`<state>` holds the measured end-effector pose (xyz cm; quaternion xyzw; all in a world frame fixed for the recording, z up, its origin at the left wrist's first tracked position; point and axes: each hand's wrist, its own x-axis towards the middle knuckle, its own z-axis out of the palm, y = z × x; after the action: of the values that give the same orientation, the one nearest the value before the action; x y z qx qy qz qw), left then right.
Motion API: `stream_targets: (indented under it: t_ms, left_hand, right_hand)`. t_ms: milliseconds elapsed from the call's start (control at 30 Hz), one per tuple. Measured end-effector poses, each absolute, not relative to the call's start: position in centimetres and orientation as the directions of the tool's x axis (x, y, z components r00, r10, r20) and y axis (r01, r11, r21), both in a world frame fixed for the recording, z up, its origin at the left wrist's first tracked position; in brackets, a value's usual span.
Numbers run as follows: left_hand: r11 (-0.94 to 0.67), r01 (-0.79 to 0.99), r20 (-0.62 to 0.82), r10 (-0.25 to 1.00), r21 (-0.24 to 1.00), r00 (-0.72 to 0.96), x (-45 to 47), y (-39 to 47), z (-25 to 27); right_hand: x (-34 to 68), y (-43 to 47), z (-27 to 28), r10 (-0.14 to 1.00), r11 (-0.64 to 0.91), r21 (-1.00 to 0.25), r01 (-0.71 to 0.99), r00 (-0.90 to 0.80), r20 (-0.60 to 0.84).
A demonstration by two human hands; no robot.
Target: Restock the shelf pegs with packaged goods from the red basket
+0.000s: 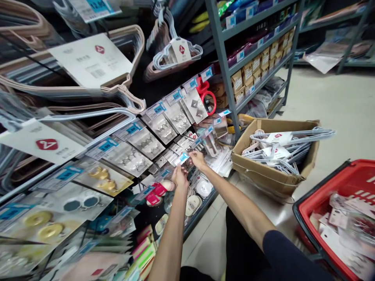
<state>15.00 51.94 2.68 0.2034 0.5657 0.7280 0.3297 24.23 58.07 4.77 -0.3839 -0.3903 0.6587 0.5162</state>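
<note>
My left hand (180, 176) is raised to the lower part of the rack, its fingers closed at the bottom edge of a small white and blue price tag (183, 157). From the right, my right hand (198, 159) meets the same tag, thumb and fingers pinched at its right end. Behind the tag hang small carded packs (175, 149), too small to make out fully. Pink-labelled packs (156, 194) lie left of my left hand. Below both hands, round white items in packaging (204, 187) sit on the bottom shelf.
Bundled hangers (96, 93) and carded hooks (133, 160) jut from the rack at left. A cardboard box (263, 173) of hangers stands on the floor at right. Beside it is a red basket (328, 187) holding packaged goods. A grey metal shelf (227, 66) rises behind.
</note>
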Motion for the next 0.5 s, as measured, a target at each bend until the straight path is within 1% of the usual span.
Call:
stream_targets:
  t_ms: [100,200,267,300,333,367,400,433,467,500]
  left_hand:
    - [-0.123,-0.234,-0.08,0.707,0.965,-0.703,15.5,51.3,3.9]
    - [-0.041,-0.266,-0.15,0.74,0.963,-0.656,16.2,49.1,3.7]
    - [0.041,-0.288,-0.212,0.775,0.957,-0.596,16.2,46.4,1.1]
    - [0.064,-0.254,-0.206,0.785,0.965,-0.584,16.2,44.5,-1.1]
    - [0.109,-0.245,-0.233,0.793,0.963,-0.562,16.0,42.2,-3.7]
    - [0.192,-0.252,-0.302,0.788,0.949,-0.537,15.8,39.5,-6.5]
    - [0.323,-0.263,-0.415,0.751,0.909,-0.513,15.6,36.4,-9.4]
    - [0.443,-0.266,-0.517,0.704,0.856,-0.488,15.4,33.2,-12.0]
    - [0.546,-0.243,-0.589,0.655,0.802,-0.474,15.1,29.9,-14.3]
    - [0.644,-0.2,-0.65,0.601,0.738,-0.465,14.8,26.9,-16.2]
  right_hand:
    - [25.0,57.5,5.4,0.973,-0.178,-0.915,-0.363,-0.202,-0.11]
    - [27.7,54.6,5.0,0.958,-0.236,-0.916,-0.323,-0.235,-0.164]
    - [31.1,51.0,3.7,0.935,-0.251,-0.919,-0.305,-0.322,-0.149]
    - [33.4,48.7,2.9,0.917,-0.239,-0.923,-0.301,-0.382,-0.113]
    - [36.1,46.1,2.0,0.897,-0.216,-0.929,-0.3,-0.436,-0.068]
    - [39.2,43.3,1.2,0.886,-0.185,-0.939,-0.292,-0.463,-0.031]
    - [42.5,40.5,0.5,0.9,-0.153,-0.953,-0.262,-0.436,-0.025]
    - [46.2,37.8,-0.3,0.932,-0.128,-0.97,-0.206,-0.359,-0.047]
    - [50.2,35.4,-1.2,0.977,-0.088,-0.991,-0.103,-0.201,-0.066]
    - [54.2,33.3,-2.3,0.997,-0.079,-0.995,0.057,-0.002,-0.079]
